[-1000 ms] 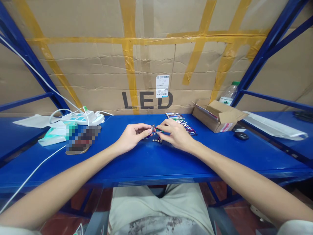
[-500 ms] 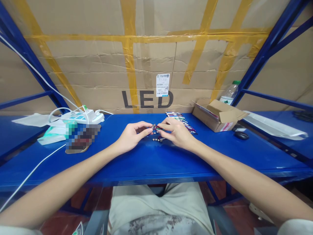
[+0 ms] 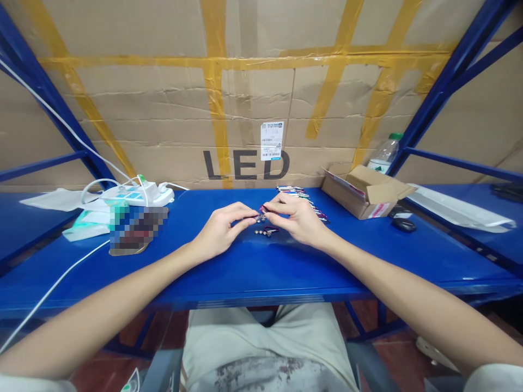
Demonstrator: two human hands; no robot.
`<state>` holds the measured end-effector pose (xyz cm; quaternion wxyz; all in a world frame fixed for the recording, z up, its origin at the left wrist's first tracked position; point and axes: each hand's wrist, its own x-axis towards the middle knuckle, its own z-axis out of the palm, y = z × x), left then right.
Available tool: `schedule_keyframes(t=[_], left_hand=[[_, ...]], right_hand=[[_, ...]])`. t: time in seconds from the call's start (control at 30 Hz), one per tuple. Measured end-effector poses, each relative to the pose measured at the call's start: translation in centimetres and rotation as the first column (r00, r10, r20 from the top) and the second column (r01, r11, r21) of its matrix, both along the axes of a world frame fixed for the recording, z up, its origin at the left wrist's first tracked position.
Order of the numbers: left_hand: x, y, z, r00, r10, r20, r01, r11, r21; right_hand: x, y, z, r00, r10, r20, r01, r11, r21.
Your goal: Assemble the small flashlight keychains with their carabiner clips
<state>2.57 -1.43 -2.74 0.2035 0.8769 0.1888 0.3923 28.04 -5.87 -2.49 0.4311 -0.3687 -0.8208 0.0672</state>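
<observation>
Over the middle of the blue table, my left hand [image 3: 223, 226] and my right hand [image 3: 300, 218] almost meet at the fingertips. My left thumb and forefinger pinch a small shiny metal piece [image 3: 259, 218], too small to name. Between the right fingers is a red carabiner [image 3: 262, 209], partly hidden by them. Just below the hands lie several small round metal pieces [image 3: 260, 233] and a dark red carabiner [image 3: 271, 230]. Behind my right hand, several coloured carabiners [image 3: 291, 190] lie in a row, part of it covered by the hand.
At the right stand an open cardboard box [image 3: 363, 190], a bottle [image 3: 384, 154] with a green cap and a black mouse [image 3: 403, 225]. A white power strip [image 3: 139, 193], cables and a blurred-out flat object [image 3: 139, 231] lie left. A large taped cardboard sheet [image 3: 171, 109] rises behind.
The fingertips have shifted slightly, and the red carabiner shows more clearly between the right fingers. The dark red carabiner on the table is less covered by my right hand.
</observation>
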Motion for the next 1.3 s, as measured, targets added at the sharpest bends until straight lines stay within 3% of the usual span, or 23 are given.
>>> schedule_keyframes(t=[0.4, 0.87, 1.3], left_hand=[[-0.22, 0.73, -0.62, 0.998, -0.061, 0.018, 0.057, 0.980, 0.189], [-0.15, 0.47, -0.38, 0.998, -0.044, 0.039, 0.035, 0.978, 0.207], [-0.24, 0.69, -0.30, 0.998, -0.010, 0.064, 0.000, 0.989, 0.149]], right_hand=[[-0.23, -0.25, 0.27, 0.999, 0.039, 0.025, -0.041, 0.997, 0.062], [-0.39, -0.75, 0.05, 0.993, -0.028, 0.113, 0.002, 0.975, 0.223], [-0.18, -0.38, -0.08, 0.985, -0.053, 0.163, 0.012, 0.970, 0.242]])
